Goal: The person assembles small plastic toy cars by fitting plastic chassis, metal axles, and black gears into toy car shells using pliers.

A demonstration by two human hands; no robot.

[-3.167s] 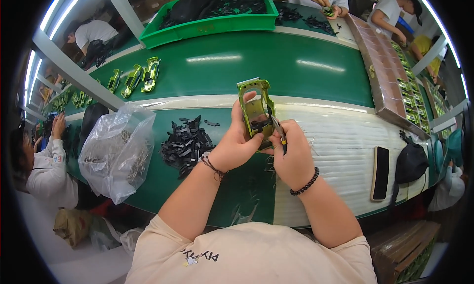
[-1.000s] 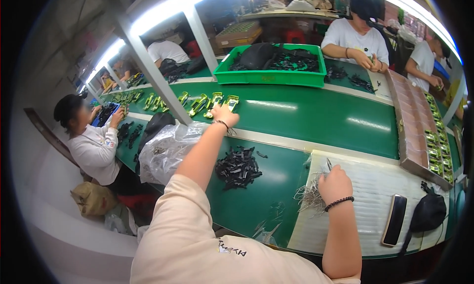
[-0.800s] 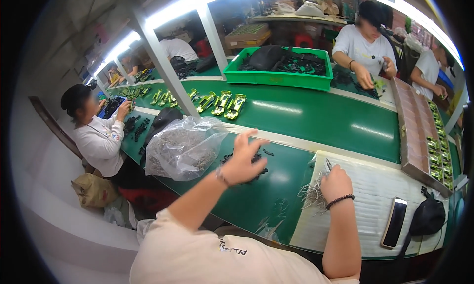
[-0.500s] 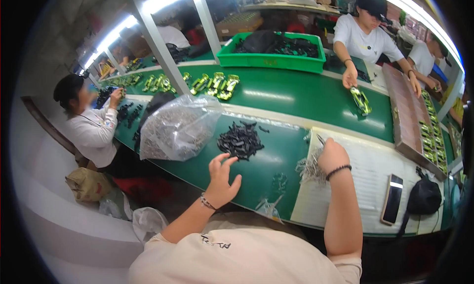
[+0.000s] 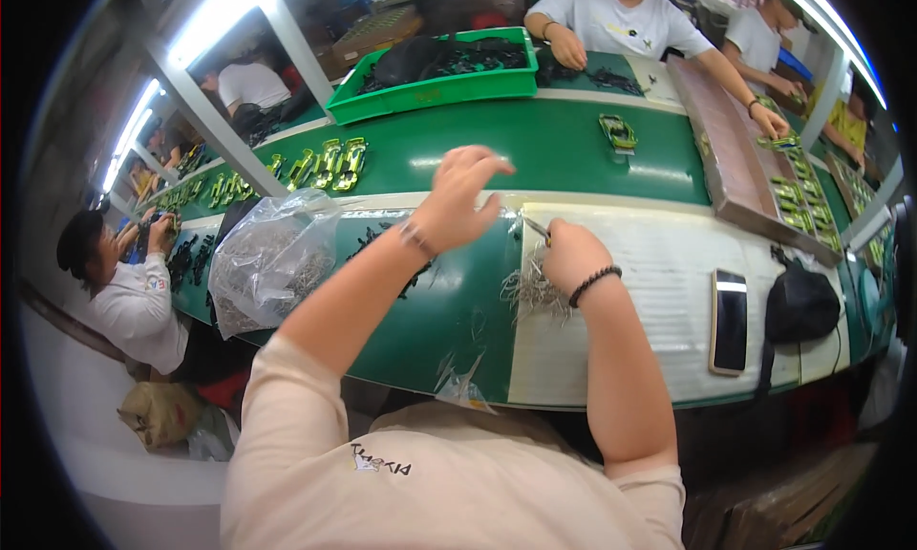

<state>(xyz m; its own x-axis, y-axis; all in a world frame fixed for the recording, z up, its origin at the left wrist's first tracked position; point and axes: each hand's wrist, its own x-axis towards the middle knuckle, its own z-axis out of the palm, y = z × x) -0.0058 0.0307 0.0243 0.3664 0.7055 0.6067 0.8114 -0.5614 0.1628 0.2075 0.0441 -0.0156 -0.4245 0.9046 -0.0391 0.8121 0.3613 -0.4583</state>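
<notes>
My left hand (image 5: pixel 465 196) is raised over the near edge of the green belt, fingers apart, a little blurred and holding nothing. My right hand (image 5: pixel 575 257) is closed around a slim metal tool (image 5: pixel 537 228); only its narrow end shows, so its exact kind is unclear. Just beneath lies a heap of thin silvery pins (image 5: pixel 533 294) on the edge of a white sheet (image 5: pixel 650 311). Small black parts (image 5: pixel 379 235) are piled on the table, partly covered by my left forearm. Beyond my hands a shiny green frame-like part (image 5: pixel 619 135) lies on the belt (image 5: pixel 549 163).
A clear plastic bag of pins (image 5: pixel 272 263) stands at left. More green frames (image 5: pixel 330 163) line the belt. A green crate (image 5: pixel 435 91) holds black parts. At right are a phone (image 5: pixel 729 321), a black pouch (image 5: pixel 802 301) and a long partitioned box (image 5: pixel 712 149). Co-workers sit across and at left.
My left hand has lifted from beside the black parts and reached forward toward the belt. The co-worker opposite has let go of the green frame on the belt. The view has swung right.
</notes>
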